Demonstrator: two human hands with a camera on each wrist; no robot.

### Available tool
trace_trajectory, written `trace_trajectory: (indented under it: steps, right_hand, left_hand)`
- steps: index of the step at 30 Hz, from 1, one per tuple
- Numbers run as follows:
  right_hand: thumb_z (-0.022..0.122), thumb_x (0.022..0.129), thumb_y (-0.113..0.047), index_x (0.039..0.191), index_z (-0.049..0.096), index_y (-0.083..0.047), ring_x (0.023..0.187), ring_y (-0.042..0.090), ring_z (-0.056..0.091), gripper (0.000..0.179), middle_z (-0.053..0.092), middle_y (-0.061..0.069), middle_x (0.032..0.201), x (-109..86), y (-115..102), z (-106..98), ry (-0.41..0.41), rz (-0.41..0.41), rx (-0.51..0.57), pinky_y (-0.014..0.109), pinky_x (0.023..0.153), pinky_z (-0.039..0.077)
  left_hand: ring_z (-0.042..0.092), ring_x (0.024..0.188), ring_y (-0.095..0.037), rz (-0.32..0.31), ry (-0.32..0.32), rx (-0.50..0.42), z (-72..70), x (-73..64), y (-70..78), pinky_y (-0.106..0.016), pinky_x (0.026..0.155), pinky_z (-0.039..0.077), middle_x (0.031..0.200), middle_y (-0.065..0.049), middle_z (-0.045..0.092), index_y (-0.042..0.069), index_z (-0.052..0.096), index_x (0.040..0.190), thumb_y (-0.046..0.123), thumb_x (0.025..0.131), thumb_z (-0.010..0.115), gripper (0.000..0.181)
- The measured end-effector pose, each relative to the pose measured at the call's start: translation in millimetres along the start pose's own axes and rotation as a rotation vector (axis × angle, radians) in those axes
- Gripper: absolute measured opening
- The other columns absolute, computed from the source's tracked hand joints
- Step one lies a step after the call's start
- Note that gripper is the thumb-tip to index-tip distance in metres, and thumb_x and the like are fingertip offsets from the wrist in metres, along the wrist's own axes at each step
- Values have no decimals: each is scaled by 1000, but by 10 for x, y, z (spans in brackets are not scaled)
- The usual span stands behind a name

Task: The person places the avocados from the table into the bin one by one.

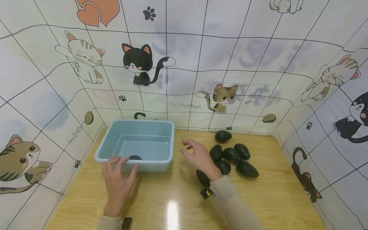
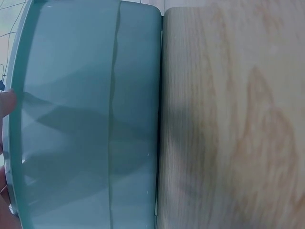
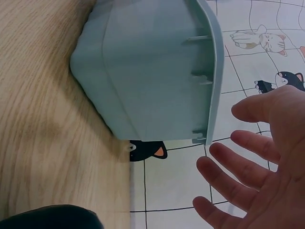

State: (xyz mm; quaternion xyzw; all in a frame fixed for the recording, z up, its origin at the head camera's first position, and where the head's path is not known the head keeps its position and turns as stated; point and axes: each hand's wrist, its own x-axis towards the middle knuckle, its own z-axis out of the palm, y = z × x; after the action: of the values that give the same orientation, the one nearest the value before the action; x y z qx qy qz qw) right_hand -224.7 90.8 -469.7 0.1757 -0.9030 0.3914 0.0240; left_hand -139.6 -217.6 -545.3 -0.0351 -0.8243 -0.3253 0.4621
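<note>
A light blue plastic basin (image 1: 150,167) stands on the table at the left. My left hand (image 1: 118,182) holds its near rim, fingers over the edge and thumb on the outer side; part of that thumb (image 2: 7,102) shows in the left wrist view. Inside the basin, a dark rounded thing (image 1: 135,157) is mostly hidden by the near wall. My right hand (image 1: 198,156) hovers between the basin and several dark green avocados (image 1: 232,155), its fingers loosely bent and holding nothing. One avocado (image 1: 203,178) lies partly beneath the right wrist.
The wooden table (image 1: 172,191) meets a cat-patterned cloth (image 1: 184,80) at the back and sides. One avocado (image 1: 223,136) lies apart behind the others, near the back edge. A dark rounded edge, probably another avocado (image 3: 52,218), shows at the bottom of the right wrist view.
</note>
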Motion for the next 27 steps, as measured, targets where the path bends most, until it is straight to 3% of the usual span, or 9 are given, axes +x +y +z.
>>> trace_trajectory:
  steps: [27]
  right_hand:
    - [67,104,-34,138,69,-15,121,30,71,40,73,6,137,-136,208,83,-38,38,76,56,101,58]
  left_hand:
    - [51,122,-62,9,1,0,10,-9,-35,-86,114,19,119,-33,57,0,72,109,63,97,68,64]
